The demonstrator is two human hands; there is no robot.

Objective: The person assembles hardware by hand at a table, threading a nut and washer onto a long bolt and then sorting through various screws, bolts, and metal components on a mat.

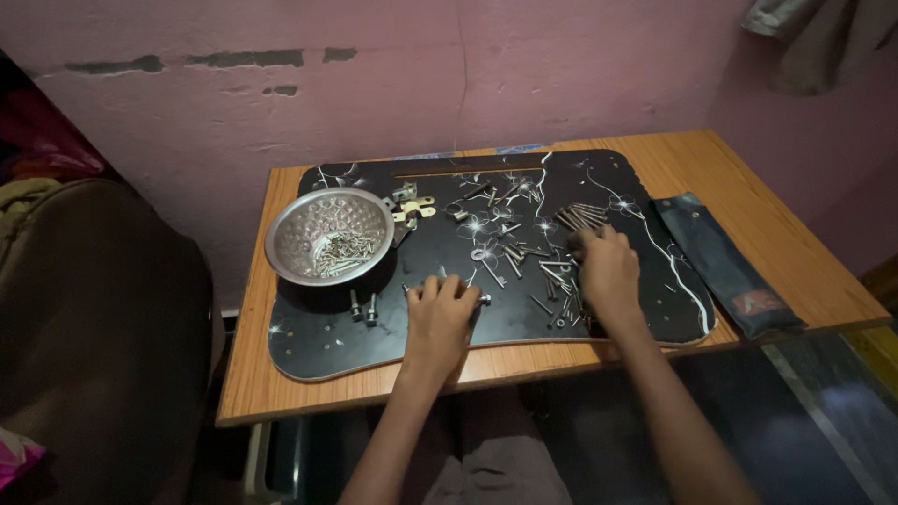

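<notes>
A wooden surface [748,206] stands against a pink wall [421,84] with peeling dark patches. Along the surface's right edge lies a long dark blue pouch [725,266], its near end reaching toward the front right corner. A brass hinge [413,211] lies near the back edge, left of the middle. Grey cloth [823,42] hangs on the wall beyond the back right corner. Past the left edge stands a brown seat back [94,309].

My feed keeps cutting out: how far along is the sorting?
Done: a small pile of screws lies in the metal bowl. In hand: left hand and right hand both rest among the loose hardware. Left: many screws and nails are scattered over the black board.
</notes>
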